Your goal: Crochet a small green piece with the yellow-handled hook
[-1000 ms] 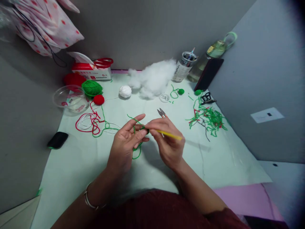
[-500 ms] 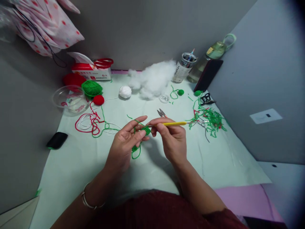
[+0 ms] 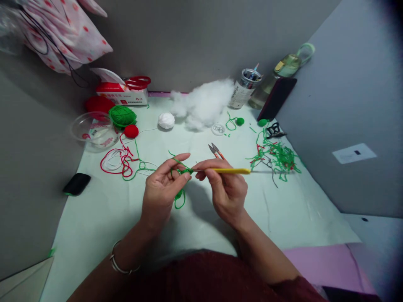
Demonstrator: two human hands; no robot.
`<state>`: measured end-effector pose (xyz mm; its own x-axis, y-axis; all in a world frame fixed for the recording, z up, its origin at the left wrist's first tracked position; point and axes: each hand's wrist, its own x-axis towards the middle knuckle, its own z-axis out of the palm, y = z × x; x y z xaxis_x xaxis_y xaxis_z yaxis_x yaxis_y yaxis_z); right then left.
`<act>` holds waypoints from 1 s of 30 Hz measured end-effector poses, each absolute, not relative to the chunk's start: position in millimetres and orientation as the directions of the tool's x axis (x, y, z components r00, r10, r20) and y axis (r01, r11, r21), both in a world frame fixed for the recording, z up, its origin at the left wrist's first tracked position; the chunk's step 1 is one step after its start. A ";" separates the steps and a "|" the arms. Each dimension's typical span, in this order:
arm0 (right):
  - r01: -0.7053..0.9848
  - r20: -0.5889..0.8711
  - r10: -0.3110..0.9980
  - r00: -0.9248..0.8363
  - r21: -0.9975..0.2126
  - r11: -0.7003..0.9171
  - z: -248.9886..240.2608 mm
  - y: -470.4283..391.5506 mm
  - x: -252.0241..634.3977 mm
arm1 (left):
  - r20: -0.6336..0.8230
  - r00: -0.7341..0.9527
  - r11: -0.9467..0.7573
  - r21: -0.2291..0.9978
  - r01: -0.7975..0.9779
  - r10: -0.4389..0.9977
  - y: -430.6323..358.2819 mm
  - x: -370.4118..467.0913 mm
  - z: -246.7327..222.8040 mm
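We have one green piece [image 3: 188, 171] at the fingertips of our left hand [image 3: 160, 186], pinched under the thumb, forefinger stretched out with green yarn [image 3: 180, 162] across it. Our right hand [image 3: 229, 188], fingers curled, pinches one yellow hook [image 3: 233, 171], held nearly level, its tip at the piece, just left of that hand. Beyond, on the counter [image 3: 283, 218], we count one pair of snips [image 3: 217, 151], one white ball [image 3: 166, 121] and two small green balls [image 3: 240, 121].

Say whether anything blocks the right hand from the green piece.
Nothing visible does. Only the hook, held in the right hand, spans the gap to the green piece in the left hand; the snips lie beyond.
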<state>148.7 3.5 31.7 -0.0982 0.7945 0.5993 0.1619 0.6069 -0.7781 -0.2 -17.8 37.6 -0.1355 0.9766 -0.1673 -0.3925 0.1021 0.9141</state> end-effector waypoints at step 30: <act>-0.309 0.216 0.976 -0.021 -0.930 0.200 34.0 16.5 156.2 | -0.345 0.275 0.439 0.632 -0.639 0.897 -9.9 -8.2 48.7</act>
<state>156.2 16.5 34.0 -0.0208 0.9761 0.2164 -0.3088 0.1996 -0.9300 -8.2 -9.9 48.7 0.2754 0.8974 -0.3446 -0.6392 0.4387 0.6316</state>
